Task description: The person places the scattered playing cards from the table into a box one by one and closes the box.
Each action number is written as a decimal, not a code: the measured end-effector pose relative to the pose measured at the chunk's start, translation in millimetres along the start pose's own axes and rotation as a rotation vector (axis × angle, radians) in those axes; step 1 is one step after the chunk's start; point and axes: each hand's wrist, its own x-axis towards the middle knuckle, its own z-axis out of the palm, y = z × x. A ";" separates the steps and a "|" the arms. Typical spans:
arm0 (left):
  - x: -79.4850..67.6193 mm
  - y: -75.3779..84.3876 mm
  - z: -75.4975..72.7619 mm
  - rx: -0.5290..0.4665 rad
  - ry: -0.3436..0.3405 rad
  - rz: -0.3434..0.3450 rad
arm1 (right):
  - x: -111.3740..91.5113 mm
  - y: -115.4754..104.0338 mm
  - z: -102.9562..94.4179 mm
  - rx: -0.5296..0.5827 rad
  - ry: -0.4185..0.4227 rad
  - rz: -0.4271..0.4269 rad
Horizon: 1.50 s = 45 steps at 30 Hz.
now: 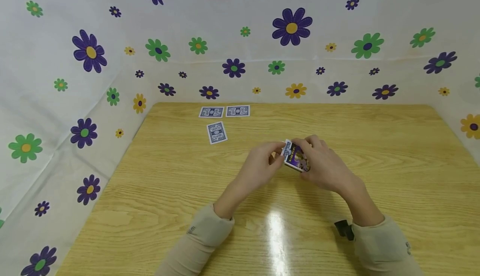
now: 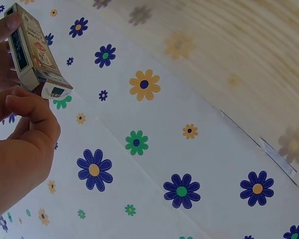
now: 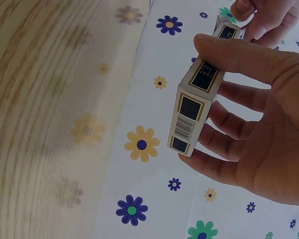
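A small playing-card box (image 1: 298, 159), purple and gold on top, is held above the table in my right hand (image 1: 324, 161). In the right wrist view, the thumb lies along one narrow side of the box (image 3: 189, 109) and the fingers support its other side. At the box's open end, a blue-backed playing card (image 1: 287, 150) shows. My left hand (image 1: 260, 161) has its thumb and index finger at that end, apparently pinching the card; the fingertips partly hide the contact. In the left wrist view, a white end flap (image 2: 57, 91) sticks out near the left fingers.
Three blue-backed cards lie face down on the wooden table (image 1: 168, 176): a left card (image 1: 211, 112) and a right card (image 1: 238, 110) side by side, and a tilted card (image 1: 217, 132) nearer. Flower-printed cloth (image 1: 255, 51) walls the back and sides. A black strap piece (image 1: 344, 229) is by the right sleeve.
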 end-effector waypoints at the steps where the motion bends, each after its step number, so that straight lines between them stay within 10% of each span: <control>1: -0.6 1.6 0.0 0.031 -0.005 0.010 | 0.2 0.0 -0.1 0.001 0.002 -0.002; 12: -7.7 18.7 2.2 0.377 -0.101 0.116 | 0.7 0.2 -1.1 0.004 0.023 -0.021; 21: -10.0 18.2 -3.4 0.385 -0.005 0.132 | -0.1 0.6 -1.6 0.015 0.025 -0.008; 26: -7.7 11.7 -23.4 0.306 0.136 0.014 | 0.0 0.1 -3.6 0.007 0.014 0.015; 35: -4.1 -18.7 -59.5 0.185 0.188 -0.187 | 0.0 3.3 -6.8 0.028 0.002 0.018; 45: 8.4 -73.9 -82.0 0.230 0.071 -0.330 | -1.0 9.2 -8.6 0.034 0.001 0.045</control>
